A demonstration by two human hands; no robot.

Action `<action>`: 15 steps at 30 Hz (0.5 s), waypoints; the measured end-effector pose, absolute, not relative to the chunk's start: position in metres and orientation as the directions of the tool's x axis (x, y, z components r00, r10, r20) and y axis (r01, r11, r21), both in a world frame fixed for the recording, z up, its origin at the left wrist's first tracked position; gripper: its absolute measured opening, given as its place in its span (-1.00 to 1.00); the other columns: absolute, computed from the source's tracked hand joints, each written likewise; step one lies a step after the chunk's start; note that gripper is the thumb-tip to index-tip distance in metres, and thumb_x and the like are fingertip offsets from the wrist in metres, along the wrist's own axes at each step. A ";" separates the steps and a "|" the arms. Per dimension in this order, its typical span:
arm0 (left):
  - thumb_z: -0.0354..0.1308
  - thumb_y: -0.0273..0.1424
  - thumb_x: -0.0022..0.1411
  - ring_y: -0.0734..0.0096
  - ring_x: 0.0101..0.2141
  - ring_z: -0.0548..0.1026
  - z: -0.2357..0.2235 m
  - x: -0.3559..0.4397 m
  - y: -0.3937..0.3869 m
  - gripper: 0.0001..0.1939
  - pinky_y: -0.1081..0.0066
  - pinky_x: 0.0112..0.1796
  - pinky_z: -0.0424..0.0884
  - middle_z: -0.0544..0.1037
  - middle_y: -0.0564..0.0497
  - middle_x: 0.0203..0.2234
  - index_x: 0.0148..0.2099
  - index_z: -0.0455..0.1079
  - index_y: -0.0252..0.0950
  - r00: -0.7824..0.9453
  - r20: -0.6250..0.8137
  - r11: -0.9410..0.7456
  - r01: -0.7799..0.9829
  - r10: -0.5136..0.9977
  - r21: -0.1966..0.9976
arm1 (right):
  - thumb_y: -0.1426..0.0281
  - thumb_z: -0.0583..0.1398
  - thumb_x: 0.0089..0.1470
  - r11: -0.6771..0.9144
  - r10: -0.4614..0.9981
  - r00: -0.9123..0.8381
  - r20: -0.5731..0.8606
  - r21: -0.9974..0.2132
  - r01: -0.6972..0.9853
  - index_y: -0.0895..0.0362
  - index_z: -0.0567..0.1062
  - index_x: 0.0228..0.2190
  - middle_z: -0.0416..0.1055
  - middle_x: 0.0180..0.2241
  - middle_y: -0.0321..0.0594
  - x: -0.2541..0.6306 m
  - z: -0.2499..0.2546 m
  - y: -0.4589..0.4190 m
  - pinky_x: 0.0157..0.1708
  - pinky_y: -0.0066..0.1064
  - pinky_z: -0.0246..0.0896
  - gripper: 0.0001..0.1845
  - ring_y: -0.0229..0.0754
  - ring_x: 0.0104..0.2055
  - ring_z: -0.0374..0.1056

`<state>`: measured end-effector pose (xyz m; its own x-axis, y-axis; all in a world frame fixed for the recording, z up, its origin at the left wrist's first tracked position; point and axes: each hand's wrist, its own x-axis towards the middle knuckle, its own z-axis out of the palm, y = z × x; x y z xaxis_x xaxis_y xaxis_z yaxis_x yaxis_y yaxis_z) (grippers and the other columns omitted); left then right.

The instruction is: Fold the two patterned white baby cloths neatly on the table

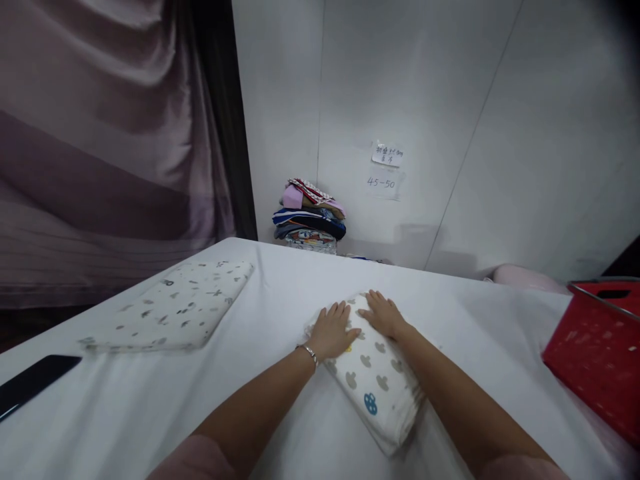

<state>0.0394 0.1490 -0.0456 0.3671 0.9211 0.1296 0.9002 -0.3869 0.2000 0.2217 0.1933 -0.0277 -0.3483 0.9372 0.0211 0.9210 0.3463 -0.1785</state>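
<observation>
A folded white cloth (377, 383) printed with grey shapes and one blue one lies on the white table (280, 287) in front of me. Both of my hands rest flat on its far end, fingers stretched out and side by side. My left hand (334, 328), with a thin bracelet at the wrist, presses on the left corner. My right hand (383, 312) lies just to its right, thumbs almost touching. Neither hand holds anything.
A flat patterned pillow (175, 308) lies at the left. A black phone (30, 381) sits near the left edge. A red basket (597, 347) stands at the right. A stack of folded clothes (309, 217) is against the back wall. A pink curtain (100, 133) hangs at left.
</observation>
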 end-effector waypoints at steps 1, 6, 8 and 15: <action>-0.24 -0.02 0.23 0.13 0.21 -0.03 -0.046 0.039 0.149 -0.31 0.05 0.13 -0.07 0.02 -0.13 0.25 0.27 -0.05 -0.33 0.365 0.130 -0.385 0.903 0.922 0.190 | 0.03 -0.16 0.18 0.331 0.942 -0.336 0.011 -0.193 0.924 0.23 -0.04 0.22 -0.22 0.28 -0.11 0.222 -0.033 0.197 0.18 -0.09 -0.29 -0.27 -0.06 0.30 -0.32; -0.27 -0.01 0.24 0.13 0.20 0.00 -0.045 0.040 0.150 -0.33 0.08 0.13 -0.04 0.04 -0.10 0.24 0.27 -0.04 -0.30 0.365 0.146 -0.384 0.913 0.920 0.141 | 0.03 -0.13 0.17 0.317 0.945 -0.327 0.004 -0.262 0.912 0.20 -0.06 0.23 -0.26 0.28 -0.14 0.227 -0.047 0.203 0.19 -0.11 -0.32 -0.27 -0.07 0.30 -0.35; -0.27 -0.02 0.24 0.14 0.21 0.00 -0.044 0.041 0.150 -0.33 0.09 0.12 -0.03 0.04 -0.09 0.24 0.27 -0.04 -0.29 0.362 0.143 -0.381 0.913 0.921 0.142 | 0.04 -0.09 0.16 0.316 0.943 -0.332 -0.010 -0.277 0.907 0.16 -0.02 0.22 -0.23 0.28 -0.16 0.231 -0.044 0.204 0.19 -0.17 -0.29 -0.28 -0.09 0.30 -0.33; -0.25 -0.03 0.23 0.15 0.20 0.00 -0.046 0.039 0.154 -0.33 0.09 0.11 -0.02 0.05 -0.12 0.24 0.26 -0.02 -0.31 0.374 0.157 -0.396 0.905 0.914 0.156 | 0.04 -0.08 0.15 0.149 0.983 -0.177 -0.057 -0.327 0.933 0.17 0.09 0.19 0.15 0.16 -0.05 0.294 -0.036 0.170 0.07 -0.29 -0.01 -0.31 -0.04 0.15 0.11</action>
